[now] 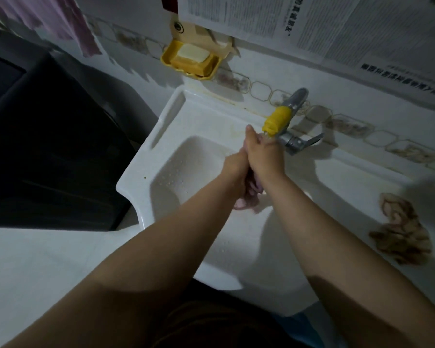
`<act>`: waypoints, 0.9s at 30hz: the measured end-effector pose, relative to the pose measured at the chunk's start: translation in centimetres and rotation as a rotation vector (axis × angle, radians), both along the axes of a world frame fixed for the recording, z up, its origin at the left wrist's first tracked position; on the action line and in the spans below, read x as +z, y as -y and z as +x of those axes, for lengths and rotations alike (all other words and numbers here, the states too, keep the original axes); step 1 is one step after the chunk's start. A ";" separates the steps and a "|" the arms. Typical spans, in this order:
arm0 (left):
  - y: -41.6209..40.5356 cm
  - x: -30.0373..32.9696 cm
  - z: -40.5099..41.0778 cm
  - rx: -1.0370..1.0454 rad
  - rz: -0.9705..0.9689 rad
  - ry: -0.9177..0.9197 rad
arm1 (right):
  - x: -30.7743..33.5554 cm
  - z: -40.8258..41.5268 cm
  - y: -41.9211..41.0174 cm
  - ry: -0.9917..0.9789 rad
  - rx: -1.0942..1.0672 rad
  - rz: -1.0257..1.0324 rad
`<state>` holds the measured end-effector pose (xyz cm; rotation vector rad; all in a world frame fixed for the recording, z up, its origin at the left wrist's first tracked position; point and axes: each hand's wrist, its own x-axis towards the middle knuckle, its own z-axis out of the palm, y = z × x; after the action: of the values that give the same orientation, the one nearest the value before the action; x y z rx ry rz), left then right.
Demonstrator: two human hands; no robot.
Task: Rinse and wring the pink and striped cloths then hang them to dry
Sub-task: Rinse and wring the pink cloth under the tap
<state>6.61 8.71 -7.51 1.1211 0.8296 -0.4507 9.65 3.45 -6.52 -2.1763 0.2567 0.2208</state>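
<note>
Both hands are pressed together over the white sink (146, 177), just under the tap's yellow spout (276, 120). My left hand (234, 167) and my right hand (263, 151) are closed around the pink cloth (249, 197), whose bunched end hangs out below my wrists. The striped cloth (399, 229), brown and cream, lies crumpled on the sink's right ledge, apart from both hands. Another pink cloth (68, 23) hangs at the top left against the wall.
A yellow soap dish (189, 60) with a bar of soap is fixed to the wall behind the sink. The metal tap lever (301, 141) sticks out to the right. A dark appliance (48, 146) stands to the left. Newspaper sheets (337, 28) cover the wall.
</note>
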 end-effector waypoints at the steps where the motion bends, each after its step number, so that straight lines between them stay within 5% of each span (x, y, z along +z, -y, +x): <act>1: 0.3 0.1 -0.1 -0.011 0.013 0.000 | 0.0 0.7 0.3 -0.020 -0.020 -0.013; 6: -1.5 0.0 1.4 0.097 0.147 0.019 | 0.3 -1.4 -0.8 -0.035 -0.056 0.055; 9: -1.2 1.1 0.9 -0.076 0.263 0.063 | 0.4 -1.7 -0.7 -0.059 -0.059 0.019; 12: 0.9 1.8 -0.5 -0.077 0.026 -0.011 | -0.1 1.4 1.3 -0.124 -0.127 0.024; 19: -1.7 2.3 1.6 -0.064 0.153 0.018 | 1.1 -1.0 -0.3 -0.042 -0.051 0.043; 22: -2.1 2.0 1.3 -0.267 0.190 0.029 | -0.1 2.1 2.4 -0.263 0.051 -0.018; 27: -6.4 1.7 2.0 -0.457 0.392 0.170 | -1.9 2.9 7.0 -0.525 0.318 0.215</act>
<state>8.62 15.15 -5.81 1.7026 0.5173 -0.5743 12.57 -3.52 -8.38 -1.9027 0.1659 0.9600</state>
